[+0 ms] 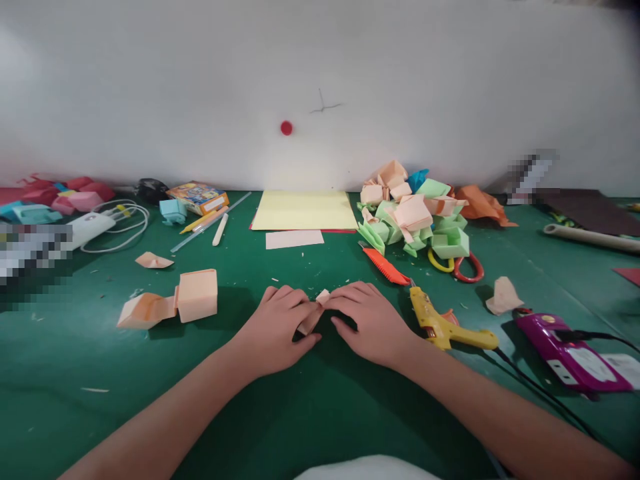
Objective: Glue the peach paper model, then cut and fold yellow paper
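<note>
My left hand (277, 327) is closed on a small strip of peach paper (311, 321), thumb below and fingers above. Close beside it, my right hand (373, 323) has its fingertips at the strip's far end; its fingers bend down and the thumb points toward the left hand. How firmly the right fingers pinch the paper is partly hidden. Left of my hands lies a folded peach paper piece, a box (198, 295) joined to a pointed part (145, 311). A smaller peach paper scrap (154, 260) rests behind it.
To the right lie a yellow glue gun (440, 323), an orange cutter (385, 265), scissors (469, 268) and a purple power strip (570, 350). Behind are a heap of folded paper pieces (413, 213), yellow sheets (305, 210), a peach strip (294, 239) and pens (220, 230).
</note>
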### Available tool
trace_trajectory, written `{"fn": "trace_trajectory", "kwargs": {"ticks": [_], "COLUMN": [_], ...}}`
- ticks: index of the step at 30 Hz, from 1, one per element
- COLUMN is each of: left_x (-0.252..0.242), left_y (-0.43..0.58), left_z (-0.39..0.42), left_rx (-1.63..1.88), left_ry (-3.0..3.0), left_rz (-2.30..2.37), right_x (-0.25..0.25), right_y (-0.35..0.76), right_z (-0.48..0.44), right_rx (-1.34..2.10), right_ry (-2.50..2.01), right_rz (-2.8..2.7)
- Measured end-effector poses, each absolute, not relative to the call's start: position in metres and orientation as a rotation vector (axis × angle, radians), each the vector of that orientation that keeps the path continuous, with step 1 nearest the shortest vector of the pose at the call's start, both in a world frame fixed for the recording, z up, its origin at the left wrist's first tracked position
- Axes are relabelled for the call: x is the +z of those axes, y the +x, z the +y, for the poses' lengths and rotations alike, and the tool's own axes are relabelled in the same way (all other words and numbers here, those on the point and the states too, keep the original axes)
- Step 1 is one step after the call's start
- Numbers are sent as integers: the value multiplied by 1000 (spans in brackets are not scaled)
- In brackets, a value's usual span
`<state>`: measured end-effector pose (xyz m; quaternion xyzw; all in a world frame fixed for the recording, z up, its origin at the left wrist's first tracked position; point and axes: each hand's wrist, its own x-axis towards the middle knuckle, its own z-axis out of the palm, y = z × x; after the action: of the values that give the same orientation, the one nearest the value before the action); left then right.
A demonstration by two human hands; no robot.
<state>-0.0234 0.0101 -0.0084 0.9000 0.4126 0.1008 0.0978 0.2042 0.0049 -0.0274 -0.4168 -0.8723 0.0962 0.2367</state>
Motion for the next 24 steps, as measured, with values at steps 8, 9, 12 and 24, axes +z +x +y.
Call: {"fn": "trace_trajectory", "kwargs": {"ticks": [8,9,12,24], "left_x": [-14,-16,-20,-19], "left_y": [-36,-36,-35,-25], "left_z": [17,18,19,14], "left_rx": [422,444,501,750], "left_ry": [2701,2739,2828,2755], "left_rz": [932,917,896,913], "right_x": [-30,-31,-31,-38], "right_y": [211,212,212,208], "right_z": [8,8,8,10], "right_rx": [351,359,343,407], "right_ry": [-1071,-1053,-1031,-1081], "right_rz": [-2400,-2410,-2444,-2258]}}
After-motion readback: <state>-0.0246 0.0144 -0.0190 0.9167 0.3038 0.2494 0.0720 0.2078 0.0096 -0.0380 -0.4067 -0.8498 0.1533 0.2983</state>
